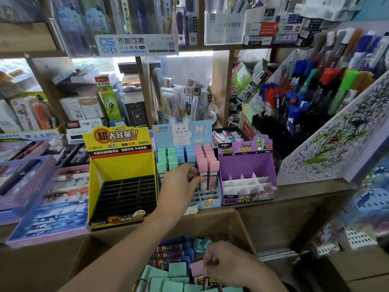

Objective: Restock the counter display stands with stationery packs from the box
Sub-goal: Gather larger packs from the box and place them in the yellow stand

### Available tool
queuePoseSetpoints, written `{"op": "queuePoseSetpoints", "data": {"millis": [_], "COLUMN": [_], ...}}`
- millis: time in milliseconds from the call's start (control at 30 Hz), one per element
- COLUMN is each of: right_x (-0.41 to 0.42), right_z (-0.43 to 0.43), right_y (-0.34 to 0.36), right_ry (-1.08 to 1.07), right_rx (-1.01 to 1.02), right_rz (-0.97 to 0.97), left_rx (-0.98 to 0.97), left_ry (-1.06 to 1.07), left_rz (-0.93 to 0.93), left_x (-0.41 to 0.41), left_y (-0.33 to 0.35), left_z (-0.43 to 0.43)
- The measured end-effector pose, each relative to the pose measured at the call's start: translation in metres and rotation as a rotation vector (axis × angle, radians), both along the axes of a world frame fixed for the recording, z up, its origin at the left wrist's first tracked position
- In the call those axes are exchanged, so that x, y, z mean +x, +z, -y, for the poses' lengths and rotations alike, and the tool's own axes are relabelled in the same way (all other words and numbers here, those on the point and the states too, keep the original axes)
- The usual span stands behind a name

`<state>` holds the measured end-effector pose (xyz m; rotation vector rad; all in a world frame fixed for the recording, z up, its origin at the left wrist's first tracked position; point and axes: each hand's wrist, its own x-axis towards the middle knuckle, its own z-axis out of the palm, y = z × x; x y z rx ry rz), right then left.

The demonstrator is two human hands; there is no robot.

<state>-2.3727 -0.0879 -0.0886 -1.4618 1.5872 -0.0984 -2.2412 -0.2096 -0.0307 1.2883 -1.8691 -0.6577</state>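
Head view looks down at a shop surface (305, 192) with three stands in a row on it. The left hand (181, 182) reaches into the middle one, the blue stand (210, 202) with a bunny on its card. Its fingers (192, 171) are bent and pressed together, pinching the side of a pink pack (203, 178). That pack stands upright in the front pink row, and a second pink one stands just beside it on the right.

The blue stand holds upright packs in six lines going back: two lines of green, two of blue and two of pink. Some holes in front of the hand hold nothing.

The yellow stand (96, 186) is on the left. Its black tray of slots has no packs in it. The purple stand (248, 165) is on the right. Its white card walls make little spaces, and none of them shows a pack.

A brown box (242, 224) sits open below the surface, near the person. It holds many green packs (176, 270), some dark blue packs (172, 249) lying flat, and a few pink packs (196, 268). They are piled up, so I cannot count them.

The right hand (223, 264) is down in the box, over the pink ones. Its fingers are curled under, but I cannot tell if they hold a pack.
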Motion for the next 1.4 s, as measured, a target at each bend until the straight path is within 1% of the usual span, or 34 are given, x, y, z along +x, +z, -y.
{"op": "queuePoseSetpoints", "data": {"millis": [133, 267, 367, 500, 633, 767, 867, 967, 1033, 1233, 1333, 1400], "right_x": [0.000, 0.002, 0.002, 0.000, 0.001, 0.002, 0.005, 0.008, 0.009, 0.014, 0.021, 0.027], "right_z": [-0.001, -0.002, -0.003, -0.005, -0.006, -0.005, -0.006, -0.007, -0.011, -0.029, -0.035, -0.037], "right_y": [0.003, 0.005, 0.002, -0.002, -0.008, -0.013, -0.011, -0.006, -0.003, 0.000, -0.006, -0.009], "right_ry": [-0.001, 0.014, 0.009, -0.007, -0.034, -0.029, -0.020, -0.001, 0.037, 0.142, 0.162, 0.181], "right_rx": [-0.013, 0.001, -0.028, -0.071, -0.124, -0.194, -0.204, -0.189, -0.161, -0.095, -0.119, -0.138], "right_rz": [-0.020, -0.031, -0.032, -0.013, 0.003, 0.034, 0.074, 0.090, 0.062, -0.042, -0.078, -0.108], "left_rx": [0.004, 0.024, 0.066, 0.076, 0.073, 0.181, 0.351, 0.499, 0.562, 0.639, 0.653, 0.620], "left_ry": [0.006, 0.009, -0.006, 0.003, 0.008, -0.005, -0.004, -0.046, -0.070, -0.092, -0.103, -0.100], "left_rz": [0.019, -0.002, -0.039, -0.049, -0.004, 0.015, 0.032, 0.110, 0.164, 0.227, 0.270, 0.303], "left_x": [-0.001, 0.000, 0.004, 0.024, 0.060, 0.103, 0.130, 0.147, 0.153, 0.154, 0.151, 0.150], "left_y": [-0.002, -0.002, -0.005, -0.010, -0.014, -0.022, -0.033, -0.048, -0.056, -0.069, -0.070, -0.069], "left_z": [-0.004, -0.005, -0.007, -0.017, -0.041, -0.074, -0.101, -0.128, -0.144, -0.165, -0.165, -0.164]}}
